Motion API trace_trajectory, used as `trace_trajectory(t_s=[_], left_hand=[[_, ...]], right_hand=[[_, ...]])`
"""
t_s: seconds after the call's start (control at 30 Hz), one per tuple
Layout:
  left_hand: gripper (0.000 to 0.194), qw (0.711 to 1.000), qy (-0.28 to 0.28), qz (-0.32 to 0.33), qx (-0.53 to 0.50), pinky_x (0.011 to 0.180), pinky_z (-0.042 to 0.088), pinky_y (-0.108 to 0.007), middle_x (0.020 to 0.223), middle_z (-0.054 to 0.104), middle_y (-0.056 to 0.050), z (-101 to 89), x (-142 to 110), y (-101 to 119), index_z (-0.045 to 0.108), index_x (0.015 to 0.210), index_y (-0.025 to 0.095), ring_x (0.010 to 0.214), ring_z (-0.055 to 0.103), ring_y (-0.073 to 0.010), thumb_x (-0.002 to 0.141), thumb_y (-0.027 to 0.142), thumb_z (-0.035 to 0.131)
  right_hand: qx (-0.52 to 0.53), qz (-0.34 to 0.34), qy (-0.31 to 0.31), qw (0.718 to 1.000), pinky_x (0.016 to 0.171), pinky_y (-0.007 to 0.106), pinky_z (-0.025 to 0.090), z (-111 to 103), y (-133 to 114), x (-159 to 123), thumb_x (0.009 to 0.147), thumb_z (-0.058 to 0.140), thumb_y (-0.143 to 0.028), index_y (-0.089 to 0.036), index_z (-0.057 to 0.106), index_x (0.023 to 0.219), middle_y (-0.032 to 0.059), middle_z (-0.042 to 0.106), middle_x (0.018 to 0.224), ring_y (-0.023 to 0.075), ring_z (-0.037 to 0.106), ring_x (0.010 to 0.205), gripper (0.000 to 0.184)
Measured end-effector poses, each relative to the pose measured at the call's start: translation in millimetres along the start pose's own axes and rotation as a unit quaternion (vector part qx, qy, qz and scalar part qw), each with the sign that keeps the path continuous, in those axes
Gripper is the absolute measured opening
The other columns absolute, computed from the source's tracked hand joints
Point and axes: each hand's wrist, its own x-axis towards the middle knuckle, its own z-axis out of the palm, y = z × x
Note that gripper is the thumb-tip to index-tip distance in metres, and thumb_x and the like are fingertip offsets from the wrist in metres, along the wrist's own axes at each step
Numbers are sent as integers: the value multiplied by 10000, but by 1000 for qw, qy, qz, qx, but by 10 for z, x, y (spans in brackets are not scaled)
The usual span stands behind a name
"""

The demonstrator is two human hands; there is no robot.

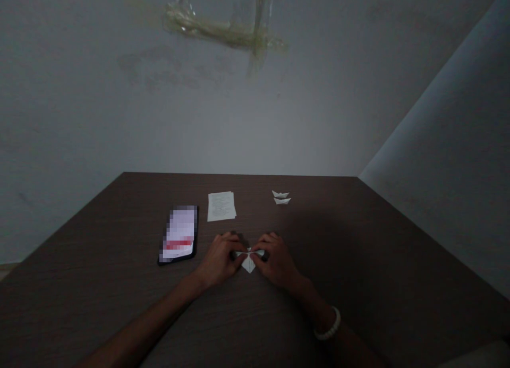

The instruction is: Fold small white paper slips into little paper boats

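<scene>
One table [99,304] is spreading below. The left hand [218,262] and right hand [279,264] are curling close together over it, thumbs pinching against fingers. A phone [179,230] is lying leftward; sheets [222,206] are lying beyond. Between the hands, both are gripping a folded paper [249,264]. Two boats [282,201] are sitting farther back.

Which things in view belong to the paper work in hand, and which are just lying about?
Belongs:
folded paper, pinched by left hand and right hand
paper sheets, probably stock
paper boats, probably related

Just about:
phone, untouched, screen pixelated
bracelet, only worn
</scene>
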Motion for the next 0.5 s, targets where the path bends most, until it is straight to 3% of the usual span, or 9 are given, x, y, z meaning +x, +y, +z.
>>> trace_trajectory(t_s=[0.5], left_hand=[[141,999,7,16,34,783,403,-363,887,655,-40,62,-30,-44,717,841,232,912,556,-226,869,226,579]], right_hand=[[-25,-78,-30,996,790,314,410,-47,99,-36,881,618,-218,-227,717,897,31,613,873,174,521,863,101]])
